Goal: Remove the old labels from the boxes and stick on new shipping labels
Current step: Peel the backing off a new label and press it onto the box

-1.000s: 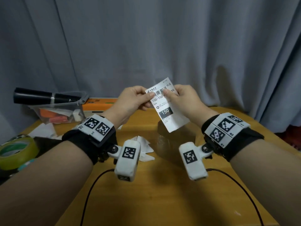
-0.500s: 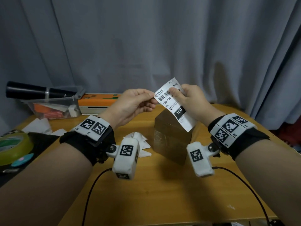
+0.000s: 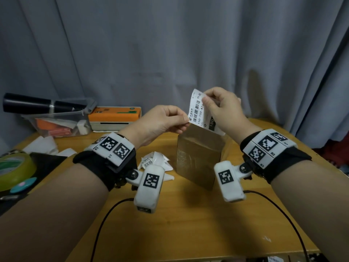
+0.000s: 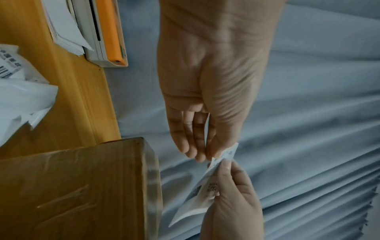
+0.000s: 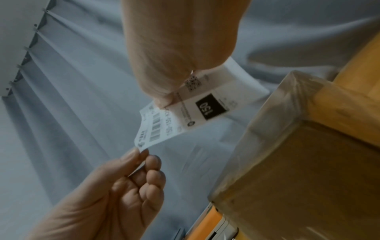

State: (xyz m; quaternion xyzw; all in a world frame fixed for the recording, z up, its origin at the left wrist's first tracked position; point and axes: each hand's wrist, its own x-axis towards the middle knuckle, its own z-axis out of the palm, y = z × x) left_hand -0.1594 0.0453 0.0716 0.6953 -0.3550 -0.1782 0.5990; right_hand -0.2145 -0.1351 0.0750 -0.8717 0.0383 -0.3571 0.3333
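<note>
Backdrop: grey curtain (image 3: pixel 170 44) behind wooden bench (image 3: pixel 188 214).
Left hand (image 3: pixel 160 121): pinches shipping label (image 3: pixel 197 110) corner.
Right hand (image 3: pixel 222 108): grips label's upper edge.
Box (image 3: pixel 198 157): upright, below both hands.

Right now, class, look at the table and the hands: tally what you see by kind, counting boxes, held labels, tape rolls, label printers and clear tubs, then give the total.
Boxes: 1, the box
Held labels: 1, the label, pinched by left hand and right hand
Tape rolls: 1, the tape
Printers: 1, the printer
Clear tubs: 1, the tub
Total: 5
</note>
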